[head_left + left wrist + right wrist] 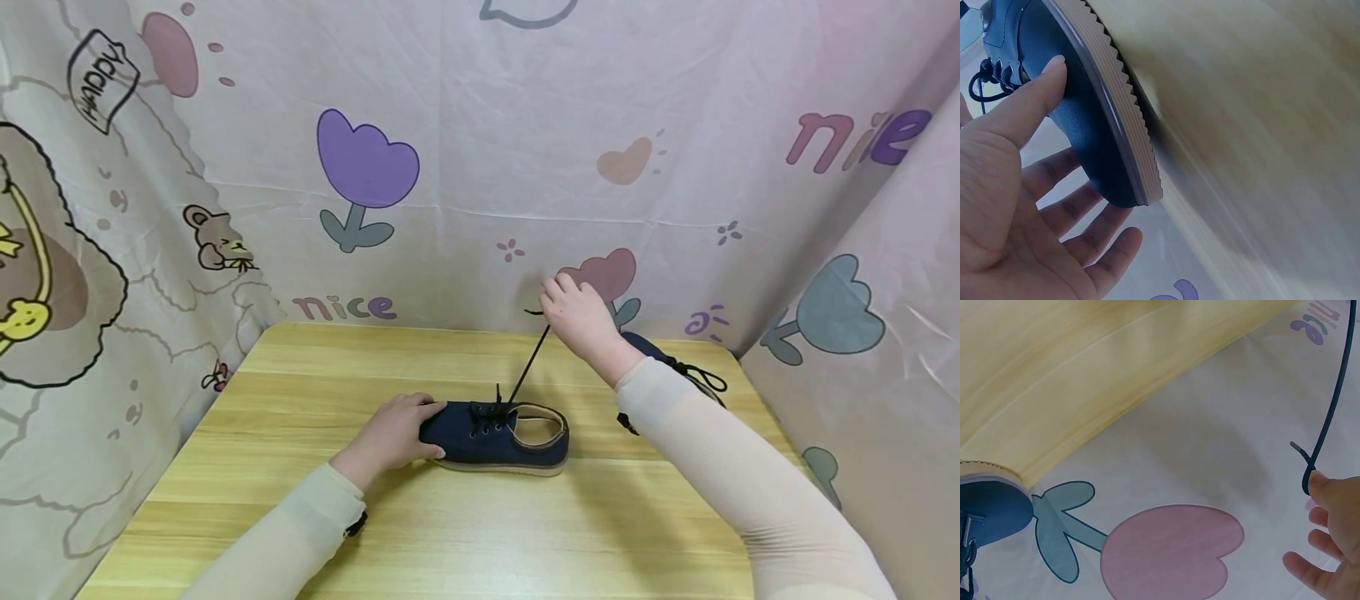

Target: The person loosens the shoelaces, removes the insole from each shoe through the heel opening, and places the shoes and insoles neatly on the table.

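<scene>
A dark blue shoe [480, 437] with a tan sole sits on the table, toe to the left, its opening to the right. My left hand [393, 433] grips the toe end, thumb on the near side; the left wrist view shows the thumb [1047, 87] against the upper and the fingers round the far side. Above and behind the shoe, my right hand [577, 321] pinches a black shoelace [531, 362], which runs taut from the eyelets up to the fingers. In the right wrist view the lace [1332, 406] bends at the thumb, its short tip sticking out.
A second dark blue shoe [648, 346] with a tied black bow lies at the table's back right, partly behind the right forearm. The wooden table [315, 367] meets a printed curtain [480, 167] at the back, with more curtain on both sides.
</scene>
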Available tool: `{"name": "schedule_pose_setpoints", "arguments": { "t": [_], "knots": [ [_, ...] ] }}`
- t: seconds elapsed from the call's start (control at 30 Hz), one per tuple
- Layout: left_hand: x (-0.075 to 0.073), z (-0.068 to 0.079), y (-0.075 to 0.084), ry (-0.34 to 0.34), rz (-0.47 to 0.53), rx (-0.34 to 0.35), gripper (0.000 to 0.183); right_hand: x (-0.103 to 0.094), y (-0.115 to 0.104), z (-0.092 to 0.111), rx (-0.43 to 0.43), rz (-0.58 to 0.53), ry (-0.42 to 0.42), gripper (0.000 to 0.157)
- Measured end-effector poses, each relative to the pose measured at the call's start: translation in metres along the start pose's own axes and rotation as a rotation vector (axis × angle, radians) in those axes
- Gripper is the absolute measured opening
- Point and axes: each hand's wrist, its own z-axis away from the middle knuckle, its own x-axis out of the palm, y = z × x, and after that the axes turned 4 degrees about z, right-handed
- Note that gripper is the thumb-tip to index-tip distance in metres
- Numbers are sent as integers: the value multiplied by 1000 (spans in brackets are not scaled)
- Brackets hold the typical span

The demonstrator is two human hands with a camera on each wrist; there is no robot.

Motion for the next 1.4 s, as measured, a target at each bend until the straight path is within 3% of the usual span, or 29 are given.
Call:
{"name": "schedule_pose_setpoints", "arguments": {
  "t": [0.63,0.83,1.07,1.2,1.4],
  "knots": [
    [2,-1,-1,0,-13,9,73,6,5,4,55,-21,-41,22],
    [2,-1,0,-2,-28,8,74,5,10,5,58,-31,-13,20],
    [4,-1,0,-1,-33,12,74,-1,23,7,150,-125,-40,10],
    [4,1,-2,1,-36,7,74,0,23,8,117,-156,-51,15],
    [5,1,-3,3,-40,5,74,6,16,8,69,-175,27,11]
  ]
}}
